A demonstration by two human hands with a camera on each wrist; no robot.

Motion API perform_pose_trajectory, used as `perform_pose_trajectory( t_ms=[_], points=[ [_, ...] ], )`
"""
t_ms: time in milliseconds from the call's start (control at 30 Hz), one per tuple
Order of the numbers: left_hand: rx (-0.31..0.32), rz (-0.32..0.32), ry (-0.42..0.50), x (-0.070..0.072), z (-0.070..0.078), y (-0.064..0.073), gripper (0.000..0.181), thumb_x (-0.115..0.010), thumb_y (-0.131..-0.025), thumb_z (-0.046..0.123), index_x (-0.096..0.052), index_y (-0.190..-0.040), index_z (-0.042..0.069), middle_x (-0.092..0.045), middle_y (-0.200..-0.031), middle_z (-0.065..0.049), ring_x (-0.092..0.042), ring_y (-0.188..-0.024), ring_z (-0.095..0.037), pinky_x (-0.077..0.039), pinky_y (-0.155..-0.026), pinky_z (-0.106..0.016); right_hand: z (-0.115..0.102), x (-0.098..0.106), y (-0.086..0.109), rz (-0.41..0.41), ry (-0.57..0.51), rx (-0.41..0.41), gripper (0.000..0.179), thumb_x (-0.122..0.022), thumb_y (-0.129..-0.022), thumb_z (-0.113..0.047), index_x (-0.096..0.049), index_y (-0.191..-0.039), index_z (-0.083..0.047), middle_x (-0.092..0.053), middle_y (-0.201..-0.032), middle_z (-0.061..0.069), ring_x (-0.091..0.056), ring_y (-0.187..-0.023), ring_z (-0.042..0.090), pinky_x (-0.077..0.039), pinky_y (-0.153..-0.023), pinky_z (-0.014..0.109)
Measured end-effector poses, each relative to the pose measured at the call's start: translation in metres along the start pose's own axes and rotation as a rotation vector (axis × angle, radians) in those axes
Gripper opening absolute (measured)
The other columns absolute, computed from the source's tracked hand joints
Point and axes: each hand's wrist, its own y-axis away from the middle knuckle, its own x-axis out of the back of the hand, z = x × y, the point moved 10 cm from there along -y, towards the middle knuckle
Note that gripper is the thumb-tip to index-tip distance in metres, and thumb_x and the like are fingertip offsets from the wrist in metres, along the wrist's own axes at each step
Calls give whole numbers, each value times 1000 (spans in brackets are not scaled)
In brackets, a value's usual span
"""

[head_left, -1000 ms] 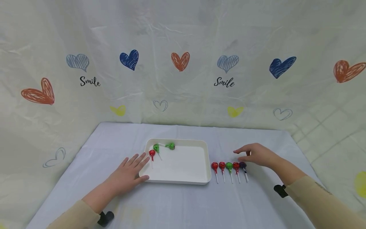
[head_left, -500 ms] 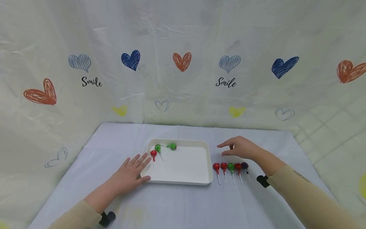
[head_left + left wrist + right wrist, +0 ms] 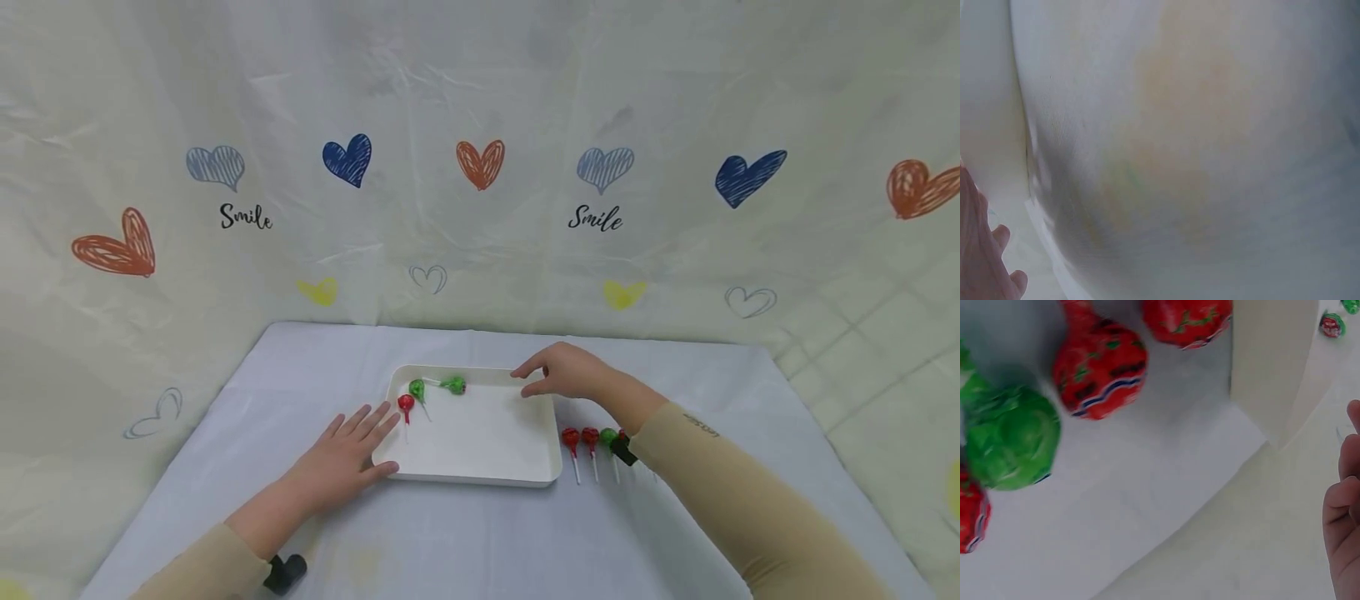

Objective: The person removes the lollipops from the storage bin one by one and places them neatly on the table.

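Heart-printed backdrop (image 3: 540,92), white cloth-covered table (image 3: 450,533), white tray (image 3: 472,433) beside lined-up lollipops (image 3: 591,437)

Shows soft, mostly even, greyish light in the head view, with faint sheen on the creased backdrop (image 3: 525,92) and a shadow on the tablecloth (image 3: 480,533) below the right sleeve (image 3: 720,475). Looks dim, hazy and out of focus in the left wrist view; blurs close lollipops (image 3: 1013,437) in the right one.
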Motion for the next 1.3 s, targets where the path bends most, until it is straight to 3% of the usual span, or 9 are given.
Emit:
perform_pose_trajectory(
  t_ms=[500,733,1300],
  points=[
    [-2,5,2,-5,-4,-1,83,-46,-93,69,-22,-159,26,-15,-166,2,-16,-151,-32,-12,-118,-60,-46,-22,-50,-56,70,23,39,-80,-84,-36,-73,-122,-27,-72,-112,-7,-61,-115,21,-49,-97,39],
    [-4,2,14,-2,-4,-1,82,-48,-94,67,-23,-159,25,-16,-166,1,-16,-151,-32,-12,-118,-60,-65,-30,-66,-30,226,75,36,-77,-87,-37,-73,-121,-28,-72,-104,-12,-62,-98,10,-51,-84,32],
    [-17,26,5,-3,-6,-2,82,-47,-93,68,-24,-159,24,-17,-165,1,-17,-150,-32,-14,-118,-60,-75,-42,-87,-90,345,70,36,-77,-88,-35,-72,-123,-27,-68,-94,-12,-58,-87,7,-51,-77,27]
  ],
)
